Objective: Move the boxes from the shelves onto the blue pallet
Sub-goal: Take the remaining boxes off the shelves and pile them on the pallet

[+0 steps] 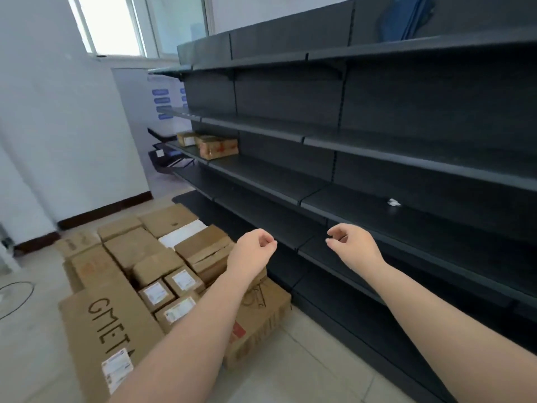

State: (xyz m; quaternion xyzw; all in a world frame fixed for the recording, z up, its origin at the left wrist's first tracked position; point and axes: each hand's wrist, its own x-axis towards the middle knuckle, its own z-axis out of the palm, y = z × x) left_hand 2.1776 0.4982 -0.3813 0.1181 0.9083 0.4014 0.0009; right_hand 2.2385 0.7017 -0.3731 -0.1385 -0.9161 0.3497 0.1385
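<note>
Both arms reach forward in front of the dark shelves. The left hand hangs with its fingers loosely curled and its grip pinches nothing; it hovers above the near edge of the heap of boxes on the floor. The right hand is held the same way, fingers slackly curled around nothing, in front of a lower shelf board and well apart from any carton.

Two boxes are on the shelves: a brown box with red marks and, touching it on the far side, a smaller box with a white label. They sit on a middle board at the far left end of the unit, well away from both hands, beyond and above the left one.

The heap on the floor lies below and to the left of the left hand, packed tightly; a long carton lettered "GMETA" lies along its near left side. The blue pallet itself cannot be made out beneath the cartons.

A small white scrap lies on a shelf board to the right.
</note>
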